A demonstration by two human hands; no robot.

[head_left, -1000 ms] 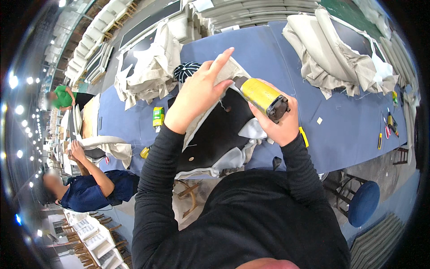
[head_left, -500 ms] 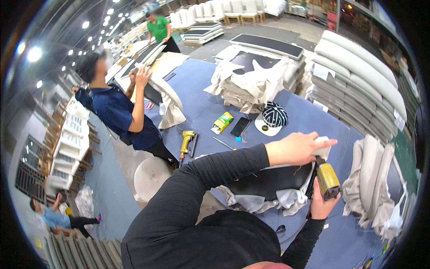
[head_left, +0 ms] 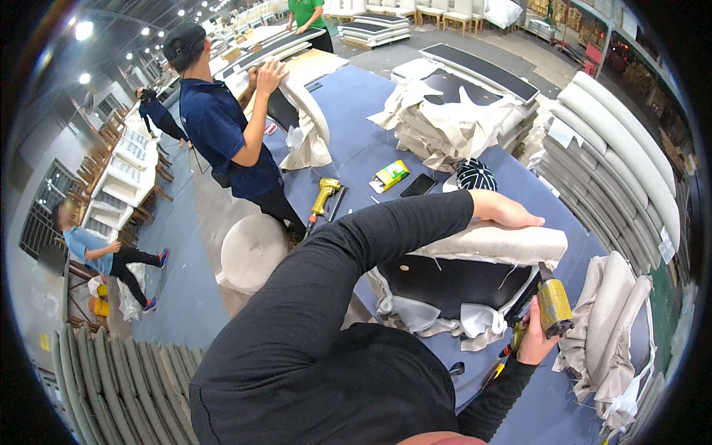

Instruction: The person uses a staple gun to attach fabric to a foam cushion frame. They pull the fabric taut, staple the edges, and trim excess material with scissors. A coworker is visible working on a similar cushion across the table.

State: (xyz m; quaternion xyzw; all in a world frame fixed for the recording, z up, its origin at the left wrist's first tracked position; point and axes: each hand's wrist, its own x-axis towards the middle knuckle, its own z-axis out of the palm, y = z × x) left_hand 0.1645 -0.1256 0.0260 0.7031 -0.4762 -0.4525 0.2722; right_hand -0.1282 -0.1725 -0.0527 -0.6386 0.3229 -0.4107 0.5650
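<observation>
holding a yellow staple gun, the person's right hand was at the right end of a padded panel, its grip closed around the tool and the gun's nose at the edge of the beige cloth. the left hand lay along the far side of that cloth, fingers pointing right; whether its grip was pinching or only pressing could not be told. the panel lay on the blue bench in front of the person, black face up, with loose white lining along its near edge.

past the panel lay a green and yellow box, its contents too small to tell. beside the box was a dark phone, and a striped cap was near that. a second staple gun lay to the left of the box. a pile of cloth-covered panels stood farther back. across the bench's left corner, a co-worker in a navy shirt held another panel upright.
</observation>
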